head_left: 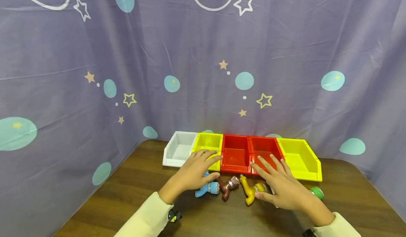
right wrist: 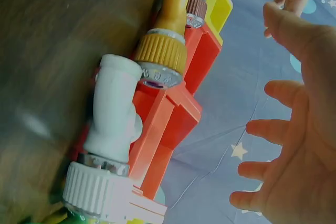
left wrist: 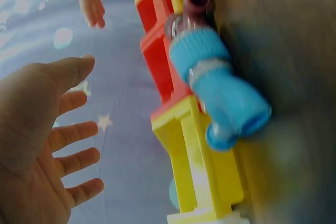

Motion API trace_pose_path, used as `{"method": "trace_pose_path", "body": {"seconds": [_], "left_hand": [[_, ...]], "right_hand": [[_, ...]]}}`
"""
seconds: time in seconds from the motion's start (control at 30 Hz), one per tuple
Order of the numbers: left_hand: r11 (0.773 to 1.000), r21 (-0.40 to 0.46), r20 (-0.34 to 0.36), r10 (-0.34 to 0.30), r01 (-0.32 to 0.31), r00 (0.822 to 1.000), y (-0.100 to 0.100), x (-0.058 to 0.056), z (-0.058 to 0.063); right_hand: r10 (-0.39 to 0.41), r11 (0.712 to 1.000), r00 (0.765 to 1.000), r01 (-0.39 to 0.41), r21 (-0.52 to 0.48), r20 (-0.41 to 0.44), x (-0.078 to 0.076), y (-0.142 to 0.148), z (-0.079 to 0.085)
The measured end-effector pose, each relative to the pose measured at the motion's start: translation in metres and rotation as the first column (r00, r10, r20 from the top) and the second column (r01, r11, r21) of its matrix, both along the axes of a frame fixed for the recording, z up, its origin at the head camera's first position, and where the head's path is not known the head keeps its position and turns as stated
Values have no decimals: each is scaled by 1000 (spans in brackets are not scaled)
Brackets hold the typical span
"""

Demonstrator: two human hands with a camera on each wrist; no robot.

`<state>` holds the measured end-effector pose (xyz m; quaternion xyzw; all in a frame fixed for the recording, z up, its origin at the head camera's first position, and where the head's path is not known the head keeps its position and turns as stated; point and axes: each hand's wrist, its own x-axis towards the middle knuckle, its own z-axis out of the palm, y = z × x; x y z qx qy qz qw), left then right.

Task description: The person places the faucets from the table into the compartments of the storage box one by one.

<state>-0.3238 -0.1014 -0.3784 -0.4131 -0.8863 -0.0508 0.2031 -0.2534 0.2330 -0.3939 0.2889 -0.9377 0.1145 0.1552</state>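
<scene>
My left hand (head_left: 197, 170) hovers with spread fingers over the blue tap (head_left: 207, 189) and the front of the left yellow bin (head_left: 208, 142). To the right, my right hand (head_left: 282, 186) is also spread, palm down, holding nothing. Under and beside it lie a yellow tap (head_left: 250, 192) and a white tap (right wrist: 113, 119), the latter mostly hidden by this hand in the head view. A brown tap (head_left: 226, 188) lies between the blue and yellow ones. Beyond the right wrist, a green tap (head_left: 317, 192) shows in part. Both wrist views show the fingers apart from the taps.
Behind the taps stands a row of open bins: a white bin (head_left: 180, 150), the left yellow one, a red bin (head_left: 236, 156), another red bin (head_left: 264, 144) and a yellow bin (head_left: 298, 161). A patterned curtain (head_left: 203, 53) hangs behind the wooden table (head_left: 127, 191).
</scene>
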Motion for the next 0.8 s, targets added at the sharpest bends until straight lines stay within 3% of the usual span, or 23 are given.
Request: {"method": "trace_pose_path", "body": {"seconds": [0.2,0.43,0.57,0.8], "left_hand": [[990,107,16,93,-94,996,-23,-15,0],[958,226,46,173,-179,984,-53,-36,2],[933,266,63,236,-244,970,-69,-48,1],[892,268,156,332,-363,930,-91,-61,-2]], "right_hand": [[-17,1000,1000,17,-6,14,-4,7,0],[-2,999,1000,2,39,-8,-5,19,-2],[10,999,999,-9,45,-31,-3,27,-2],[14,997,997,-9,76,-72,0,43,-3]]}}
